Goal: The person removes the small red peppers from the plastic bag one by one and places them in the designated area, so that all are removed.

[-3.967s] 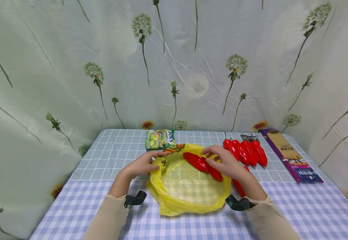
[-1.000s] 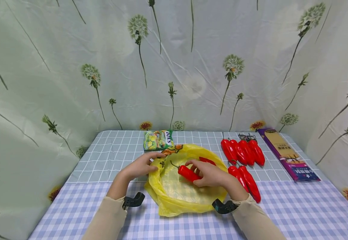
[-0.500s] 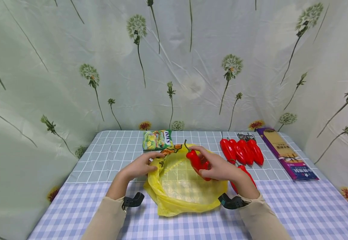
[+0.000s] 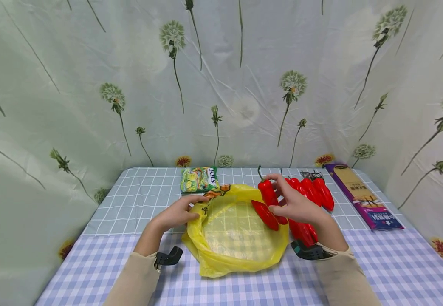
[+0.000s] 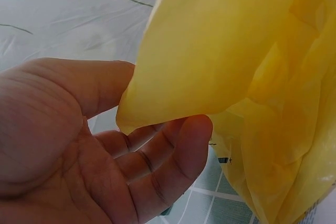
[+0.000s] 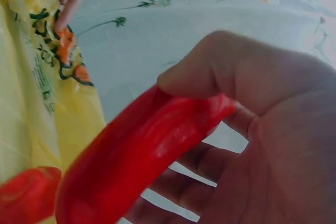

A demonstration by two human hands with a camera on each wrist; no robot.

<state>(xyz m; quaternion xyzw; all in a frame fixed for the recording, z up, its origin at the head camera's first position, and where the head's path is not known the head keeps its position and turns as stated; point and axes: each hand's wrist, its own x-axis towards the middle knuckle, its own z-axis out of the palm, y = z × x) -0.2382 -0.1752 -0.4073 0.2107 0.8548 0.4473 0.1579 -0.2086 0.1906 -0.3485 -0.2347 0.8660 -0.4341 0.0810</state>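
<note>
My right hand [image 4: 297, 205] holds a red chili pepper [image 4: 268, 194] with a green stem, raised stem-up over the right rim of the yellow plastic bag [image 4: 221, 267]. In the right wrist view, thumb and fingers grip one end of this pepper [image 6: 142, 150]. A second red pepper [image 4: 264, 215] lies against the bag's right inner side. On the left, my left hand [image 4: 176, 213] holds the bag's rim. The left wrist view shows the bag's edge [image 5: 178, 77] between the thumb and curled fingers of that hand [image 5: 105, 135].
Several red peppers [image 4: 323, 194] lie in a row at the back right, with more peppers [image 4: 301, 233] nearer, partly behind the right forearm. A purple and tan packet [image 4: 362, 196] lies at the far right. Behind the bag is a green snack packet [image 4: 199, 179].
A second ago my right hand gripped a pepper low inside the bag; it has since lifted it up and right to the rim. The left hand has stayed at the bag.
</note>
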